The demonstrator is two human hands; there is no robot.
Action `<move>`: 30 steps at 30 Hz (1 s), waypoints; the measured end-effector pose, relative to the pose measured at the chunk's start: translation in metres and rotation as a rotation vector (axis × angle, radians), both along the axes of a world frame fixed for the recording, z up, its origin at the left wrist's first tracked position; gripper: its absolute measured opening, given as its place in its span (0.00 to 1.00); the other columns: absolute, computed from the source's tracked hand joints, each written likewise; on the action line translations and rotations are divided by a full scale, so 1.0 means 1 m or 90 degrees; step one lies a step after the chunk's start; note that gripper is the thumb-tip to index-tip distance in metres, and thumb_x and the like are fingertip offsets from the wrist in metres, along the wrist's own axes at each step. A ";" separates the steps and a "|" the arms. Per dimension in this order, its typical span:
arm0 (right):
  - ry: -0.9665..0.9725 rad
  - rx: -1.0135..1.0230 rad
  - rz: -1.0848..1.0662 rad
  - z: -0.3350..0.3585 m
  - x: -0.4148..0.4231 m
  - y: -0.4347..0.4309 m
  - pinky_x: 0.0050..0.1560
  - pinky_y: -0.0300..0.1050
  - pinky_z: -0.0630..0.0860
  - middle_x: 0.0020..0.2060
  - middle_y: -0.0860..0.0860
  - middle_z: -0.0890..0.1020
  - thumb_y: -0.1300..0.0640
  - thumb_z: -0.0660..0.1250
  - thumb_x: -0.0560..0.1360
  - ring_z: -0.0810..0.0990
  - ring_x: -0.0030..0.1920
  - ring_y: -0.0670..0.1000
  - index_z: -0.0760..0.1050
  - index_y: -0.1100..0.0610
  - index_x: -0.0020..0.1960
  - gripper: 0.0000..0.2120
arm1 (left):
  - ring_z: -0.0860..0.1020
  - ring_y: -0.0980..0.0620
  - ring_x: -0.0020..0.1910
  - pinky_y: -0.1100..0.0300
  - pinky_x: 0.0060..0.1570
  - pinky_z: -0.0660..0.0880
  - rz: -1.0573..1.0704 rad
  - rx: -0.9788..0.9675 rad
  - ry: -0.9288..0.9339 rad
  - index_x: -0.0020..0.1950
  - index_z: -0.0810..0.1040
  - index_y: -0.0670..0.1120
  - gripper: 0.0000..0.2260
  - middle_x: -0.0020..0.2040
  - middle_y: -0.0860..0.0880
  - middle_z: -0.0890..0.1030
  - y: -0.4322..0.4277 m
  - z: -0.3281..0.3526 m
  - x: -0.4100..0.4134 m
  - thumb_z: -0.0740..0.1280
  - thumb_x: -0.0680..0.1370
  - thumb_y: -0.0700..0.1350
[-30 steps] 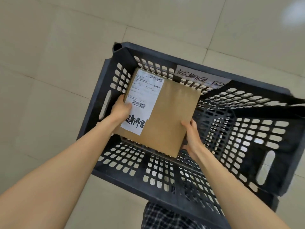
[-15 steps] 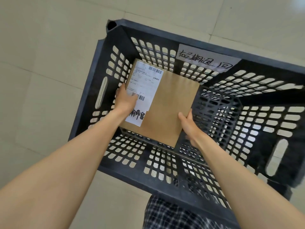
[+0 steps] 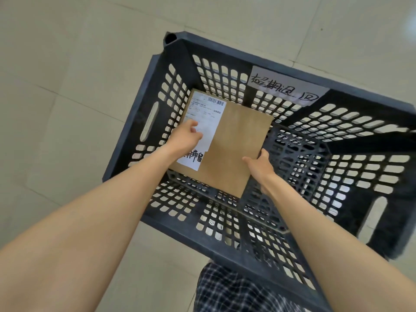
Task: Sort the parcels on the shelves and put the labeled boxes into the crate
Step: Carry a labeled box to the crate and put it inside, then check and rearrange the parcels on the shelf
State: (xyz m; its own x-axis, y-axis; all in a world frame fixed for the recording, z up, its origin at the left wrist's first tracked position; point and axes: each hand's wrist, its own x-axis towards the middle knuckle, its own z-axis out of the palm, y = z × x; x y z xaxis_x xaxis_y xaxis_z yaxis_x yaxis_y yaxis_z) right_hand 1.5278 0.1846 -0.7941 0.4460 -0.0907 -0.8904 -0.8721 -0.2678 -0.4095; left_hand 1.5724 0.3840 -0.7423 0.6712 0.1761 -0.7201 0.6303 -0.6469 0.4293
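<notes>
Box (image 3: 234,152) in crate (image 3: 180,57), L hand (image 3: 185,140) on label (image 3: 209,113)
</notes>
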 end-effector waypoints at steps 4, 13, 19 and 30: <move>-0.001 -0.109 0.275 0.045 0.028 0.004 0.67 0.53 0.68 0.70 0.58 0.69 0.54 0.61 0.78 0.69 0.69 0.61 0.58 0.57 0.75 0.27 | 0.78 0.48 0.55 0.53 0.53 0.76 -0.079 0.066 -0.022 0.74 0.65 0.45 0.21 0.65 0.44 0.76 0.009 0.047 -0.003 0.61 0.81 0.44; -0.353 -0.191 0.724 0.255 0.118 0.059 0.63 0.53 0.70 0.68 0.58 0.70 0.52 0.65 0.76 0.69 0.67 0.59 0.63 0.57 0.73 0.27 | 0.74 0.45 0.64 0.51 0.63 0.72 -0.138 0.222 -0.194 0.71 0.69 0.45 0.22 0.67 0.44 0.74 0.066 0.239 0.033 0.65 0.77 0.44; -0.657 -0.285 0.895 0.437 0.150 0.155 0.66 0.56 0.67 0.69 0.55 0.70 0.49 0.66 0.76 0.65 0.70 0.58 0.59 0.53 0.75 0.32 | 0.70 0.41 0.68 0.49 0.64 0.70 -0.021 0.395 -0.294 0.75 0.61 0.46 0.30 0.70 0.43 0.71 0.158 0.400 -0.004 0.67 0.76 0.48; -1.140 -0.128 1.103 0.676 -0.046 0.404 0.71 0.54 0.62 0.73 0.54 0.65 0.51 0.68 0.74 0.62 0.73 0.57 0.58 0.54 0.76 0.34 | 0.69 0.43 0.68 0.52 0.65 0.66 0.244 0.774 -0.232 0.75 0.63 0.45 0.31 0.68 0.43 0.71 0.311 0.643 -0.328 0.68 0.75 0.51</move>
State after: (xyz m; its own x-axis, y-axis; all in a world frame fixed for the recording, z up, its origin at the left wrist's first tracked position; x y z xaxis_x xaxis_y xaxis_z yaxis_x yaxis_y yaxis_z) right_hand 1.4816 0.5886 -0.1183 0.1475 0.9736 0.1742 0.9885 -0.1390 -0.0605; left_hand 1.2445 0.6950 -0.0990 0.5543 0.7971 0.2397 0.8312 -0.5450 -0.1101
